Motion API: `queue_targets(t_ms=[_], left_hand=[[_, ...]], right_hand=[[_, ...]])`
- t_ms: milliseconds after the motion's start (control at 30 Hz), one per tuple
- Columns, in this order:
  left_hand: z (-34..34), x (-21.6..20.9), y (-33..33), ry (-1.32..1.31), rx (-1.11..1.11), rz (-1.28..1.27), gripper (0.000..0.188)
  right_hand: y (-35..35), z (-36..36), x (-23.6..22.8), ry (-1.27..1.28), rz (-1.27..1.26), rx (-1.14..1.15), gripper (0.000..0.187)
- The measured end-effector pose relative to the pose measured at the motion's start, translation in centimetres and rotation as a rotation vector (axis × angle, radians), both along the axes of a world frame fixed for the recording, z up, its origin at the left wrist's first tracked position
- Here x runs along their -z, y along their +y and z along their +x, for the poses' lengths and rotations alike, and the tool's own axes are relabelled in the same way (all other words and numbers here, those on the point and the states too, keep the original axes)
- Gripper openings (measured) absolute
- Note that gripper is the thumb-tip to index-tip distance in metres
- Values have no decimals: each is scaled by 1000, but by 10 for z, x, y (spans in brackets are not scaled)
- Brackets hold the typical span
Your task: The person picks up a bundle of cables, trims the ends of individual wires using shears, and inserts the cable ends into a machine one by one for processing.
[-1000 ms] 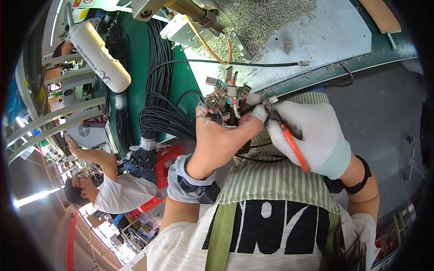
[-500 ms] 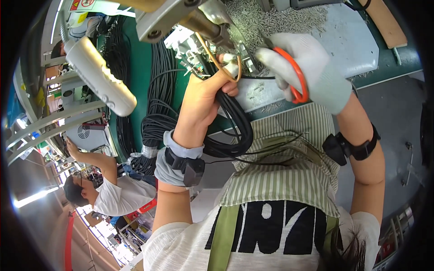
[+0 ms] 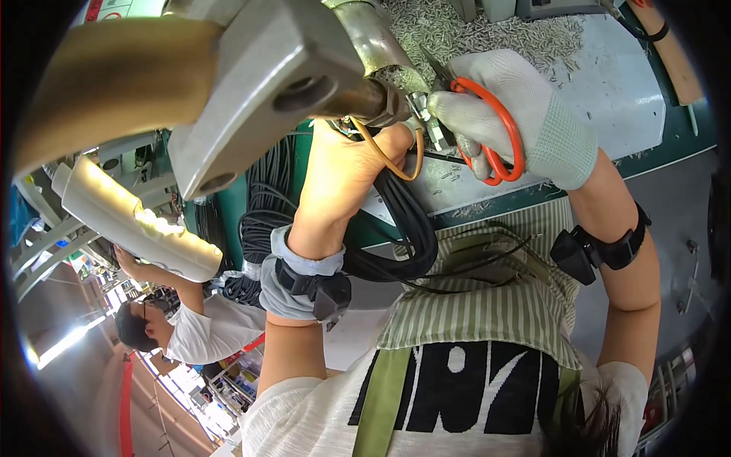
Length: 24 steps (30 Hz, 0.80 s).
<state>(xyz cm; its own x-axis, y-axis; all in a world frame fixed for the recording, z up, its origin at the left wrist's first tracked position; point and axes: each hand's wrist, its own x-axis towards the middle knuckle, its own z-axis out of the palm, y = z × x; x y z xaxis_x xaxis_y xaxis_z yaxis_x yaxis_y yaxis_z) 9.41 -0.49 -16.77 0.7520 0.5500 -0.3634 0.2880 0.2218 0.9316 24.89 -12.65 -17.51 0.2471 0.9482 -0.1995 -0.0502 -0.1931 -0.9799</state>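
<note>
My bare left hand (image 3: 339, 167) is closed round a bundle of black cables (image 3: 407, 221), which loops down from it over my apron. Its fingertips are partly hidden under the metal machine head. A tan loop (image 3: 415, 164) hangs by the thumb. My right hand (image 3: 506, 107), in a white glove, grips pliers with orange-red handles (image 3: 512, 129); their dark jaws (image 3: 435, 65) point up and away. Between the two hands is a small metal connector (image 3: 436, 126), by the right fingertips. Whether those fingers pinch it I cannot tell.
The metal machine head (image 3: 266, 99) overhangs from the upper left, close above my left hand. Many small metal offcuts (image 3: 487, 42) cover the plate (image 3: 609, 76) behind my right hand. A lit lamp (image 3: 145, 225) and more black cables (image 3: 266, 198) lie left; a seated person (image 3: 202, 327) is beyond.
The view has shifted, and the machine head and lamp now look larger. The white connectors above my left hand are now mostly hidden. Both hands keep their holds.
</note>
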Motion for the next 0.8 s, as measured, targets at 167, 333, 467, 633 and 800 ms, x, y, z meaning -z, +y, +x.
queue_targets(t_ms=[167,333,467,633,800], left_hand=[[2,-3,-4,43,-37,35,6],[1,0,-6,45,-54,34,6],[-1,5,-2,25,-9,64,11],[-4,9,-1,3,-27,65,11],[0,-1,-3,62,-21,-32,3]], right_hand=[[2,0,5,-73,47,-20,29],[1,0,0,7,-9,-8,29],[1,0,5,7,40,-6,28],[3,2,17,-205,230,-45,27],[2,2,5,-61,45,-25,26]])
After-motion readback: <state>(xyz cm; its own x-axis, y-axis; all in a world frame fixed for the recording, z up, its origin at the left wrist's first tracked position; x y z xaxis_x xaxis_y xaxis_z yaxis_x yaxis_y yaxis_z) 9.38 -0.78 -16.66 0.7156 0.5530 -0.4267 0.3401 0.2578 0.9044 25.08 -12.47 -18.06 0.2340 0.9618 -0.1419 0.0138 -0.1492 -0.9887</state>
